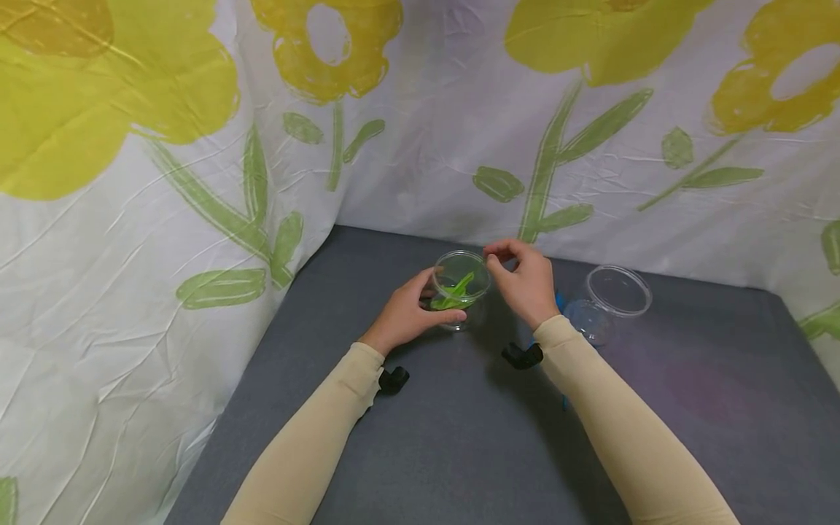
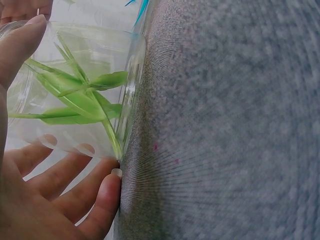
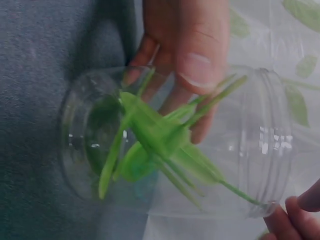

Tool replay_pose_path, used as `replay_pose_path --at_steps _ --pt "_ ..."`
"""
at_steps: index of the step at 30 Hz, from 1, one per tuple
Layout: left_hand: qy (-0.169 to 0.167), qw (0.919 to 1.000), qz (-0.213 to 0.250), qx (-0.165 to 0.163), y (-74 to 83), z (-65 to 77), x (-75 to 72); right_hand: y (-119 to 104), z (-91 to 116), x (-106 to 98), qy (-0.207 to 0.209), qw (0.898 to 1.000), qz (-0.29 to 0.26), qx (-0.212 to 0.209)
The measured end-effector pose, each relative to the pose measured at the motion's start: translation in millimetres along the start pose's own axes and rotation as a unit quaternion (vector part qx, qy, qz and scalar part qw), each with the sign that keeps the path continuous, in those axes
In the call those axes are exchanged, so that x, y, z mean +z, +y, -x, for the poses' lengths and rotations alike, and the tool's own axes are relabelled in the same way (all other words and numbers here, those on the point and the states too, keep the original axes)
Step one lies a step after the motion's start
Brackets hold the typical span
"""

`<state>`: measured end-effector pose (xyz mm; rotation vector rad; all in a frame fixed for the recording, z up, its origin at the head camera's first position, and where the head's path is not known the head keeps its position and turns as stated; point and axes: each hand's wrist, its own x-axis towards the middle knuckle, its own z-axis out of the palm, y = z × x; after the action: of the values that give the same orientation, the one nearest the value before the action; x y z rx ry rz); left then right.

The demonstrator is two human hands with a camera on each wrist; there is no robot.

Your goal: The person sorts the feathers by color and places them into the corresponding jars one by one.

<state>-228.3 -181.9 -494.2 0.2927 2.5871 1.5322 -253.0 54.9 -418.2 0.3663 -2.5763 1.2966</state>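
My left hand [image 1: 420, 306] grips a clear plastic jar [image 1: 453, 257] round its side, thumb on the near side and fingers on the far side. The jar stands upright on the grey table, its mouth uncovered. Inside lie several green leaf-shaped pieces [image 3: 157, 132] with thin stems, crossed over one another. One stem reaches up to the rim in the right wrist view. My right hand [image 1: 525, 281] is at the right side of the rim, fingers bent and thumb close to the forefinger. Whether those fingertips pinch anything is hidden.
A second clear jar [image 1: 620, 313] stands to the right, beyond my right wrist. Blue pieces [image 1: 559, 300] show partly from behind the right forearm. The grey table [image 1: 453, 437] meets a white cloth [image 1: 420, 182] with yellow flowers at its back and left edges.
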Motion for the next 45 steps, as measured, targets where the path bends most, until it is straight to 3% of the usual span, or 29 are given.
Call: replay_pose_path --at_steps 7,12,17,22,26,29,32,34,36,39,42,45 --pt "-0.024 0.9996 0.001 0.012 6.1 -6.5 14.7 8 20 -20 0.021 1.000 0.012 0.009" --pt "-0.032 0.9992 0.000 0.023 3.3 -9.7 10.1 8 34 -35 0.058 0.998 0.014 0.013" --pt "-0.034 0.9992 -0.009 0.021 -10.0 -6.8 -15.0 4 41 -41 0.077 0.997 0.009 0.011" --pt "-0.017 0.9996 -0.024 0.000 -30.3 6.4 -45.3 -2 40 -38 0.084 0.996 0.016 -0.013" --pt "-0.025 0.9988 -0.039 -0.013 -43.6 16.6 -58.4 5 45 -40 0.130 0.991 0.022 -0.021" --pt "-0.024 0.9981 -0.054 -0.014 -45.8 20.8 -65.8 17 49 -42 0.171 0.985 0.007 0.000" --pt "0.011 0.9970 -0.076 0.001 -39.2 26.5 -75.9 28 51 -41 0.198 0.979 -0.024 0.031" --pt "0.057 0.9930 -0.095 0.040 -31.2 31.4 -82.2 34 52 -39 0.203 0.977 -0.043 0.049" --pt "0.104 0.9821 -0.120 0.102 -19.7 37.9 -87.7 38 51 -34 0.198 0.977 -0.060 0.059" --pt "0.134 0.9492 -0.176 0.224 10.8 41.2 -71.4 52 53 -41 0.169 0.980 -0.073 0.069" --pt "0.097 0.9079 -0.248 0.323 37.9 40.1 -51.1 62 53 -43 0.133 0.985 -0.081 0.079" --pt "0.019 0.8684 -0.316 0.382 54.4 32.4 -27.2 68 52 -41 0.108 0.986 -0.088 0.088"
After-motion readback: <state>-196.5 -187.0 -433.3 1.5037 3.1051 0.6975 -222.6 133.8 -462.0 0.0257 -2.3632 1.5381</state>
